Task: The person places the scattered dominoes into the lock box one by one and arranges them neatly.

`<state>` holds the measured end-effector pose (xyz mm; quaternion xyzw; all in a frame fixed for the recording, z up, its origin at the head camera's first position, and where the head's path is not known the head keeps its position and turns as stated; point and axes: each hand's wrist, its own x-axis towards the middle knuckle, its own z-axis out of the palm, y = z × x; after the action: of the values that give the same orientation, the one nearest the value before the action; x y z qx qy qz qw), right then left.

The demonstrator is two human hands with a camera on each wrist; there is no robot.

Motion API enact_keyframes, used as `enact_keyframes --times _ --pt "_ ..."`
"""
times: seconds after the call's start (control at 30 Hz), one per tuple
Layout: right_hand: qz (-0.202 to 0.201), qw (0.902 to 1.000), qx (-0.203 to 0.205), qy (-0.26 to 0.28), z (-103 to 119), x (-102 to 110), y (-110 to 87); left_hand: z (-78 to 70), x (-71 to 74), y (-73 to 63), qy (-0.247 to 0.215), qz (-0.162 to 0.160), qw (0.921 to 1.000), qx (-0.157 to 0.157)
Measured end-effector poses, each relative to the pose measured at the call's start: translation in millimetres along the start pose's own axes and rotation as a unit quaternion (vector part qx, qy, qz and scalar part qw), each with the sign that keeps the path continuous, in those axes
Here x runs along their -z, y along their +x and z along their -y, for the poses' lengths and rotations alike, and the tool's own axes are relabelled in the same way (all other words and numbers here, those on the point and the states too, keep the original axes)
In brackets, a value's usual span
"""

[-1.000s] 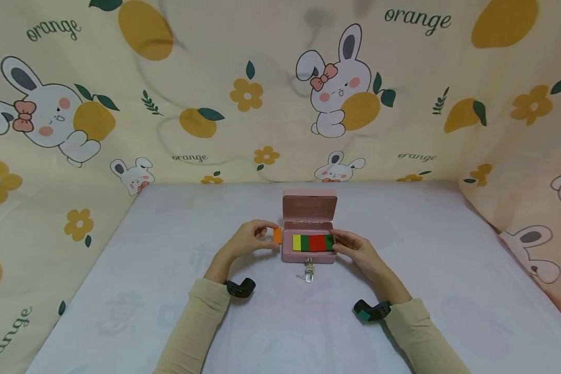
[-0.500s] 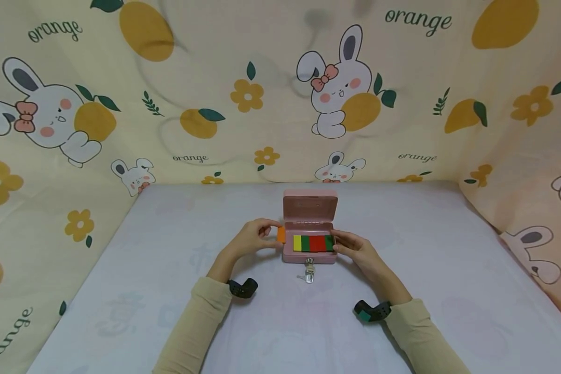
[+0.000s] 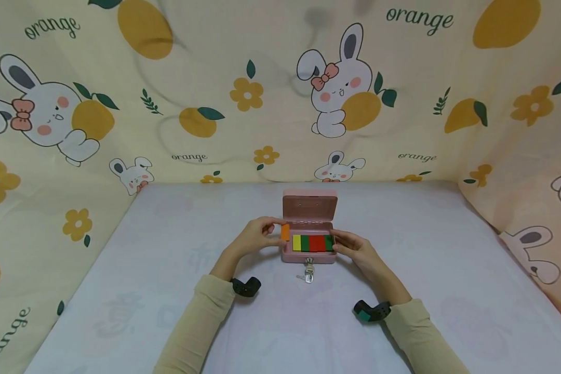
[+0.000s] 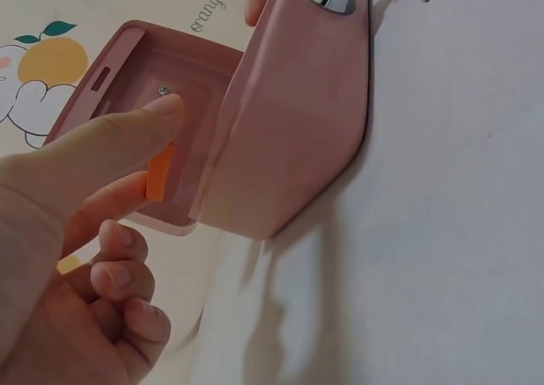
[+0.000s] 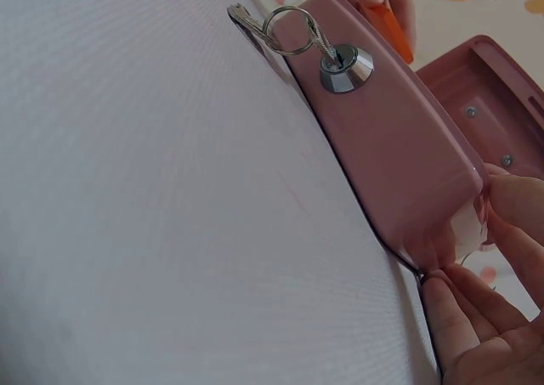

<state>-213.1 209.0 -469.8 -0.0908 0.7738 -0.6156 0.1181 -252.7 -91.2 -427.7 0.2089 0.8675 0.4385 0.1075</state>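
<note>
A pink metal cash box (image 3: 299,258) stands on the table with its lid (image 3: 309,208) raised. Flat coloured blocks (image 3: 317,243) in yellow, green and red lie in a row inside. My left hand (image 3: 254,238) pinches a small orange block (image 4: 159,174) between thumb and index finger, above the box's left rim; its other fingers are curled loosely. On the opposite end, my right hand (image 3: 362,254) holds the box's right side, thumb near the rim and fingers lower at the wall. The box interior is hidden in both wrist views.
Keys on a ring (image 5: 293,32) hang from the lock (image 5: 344,69) on the box's front. A white cloth covers the table (image 3: 280,322). Behind stands a printed curtain (image 3: 262,119) with rabbits and oranges.
My left hand has moved right with the orange block, from beside the box to over its left rim. The right hand and the box have stayed put.
</note>
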Motion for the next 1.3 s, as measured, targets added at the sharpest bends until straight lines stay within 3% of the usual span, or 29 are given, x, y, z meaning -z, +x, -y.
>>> enact_keyframes --times 0.57,1.3 --pt "0.005 0.9999 0.006 -0.008 0 0 -0.6 -2.1 -7.7 4.3 0.001 0.010 0.9998 -0.016" --pt "0.005 1.0000 0.007 0.003 2 0 -1.9 -0.8 -17.4 8.0 0.041 0.008 0.9991 0.004"
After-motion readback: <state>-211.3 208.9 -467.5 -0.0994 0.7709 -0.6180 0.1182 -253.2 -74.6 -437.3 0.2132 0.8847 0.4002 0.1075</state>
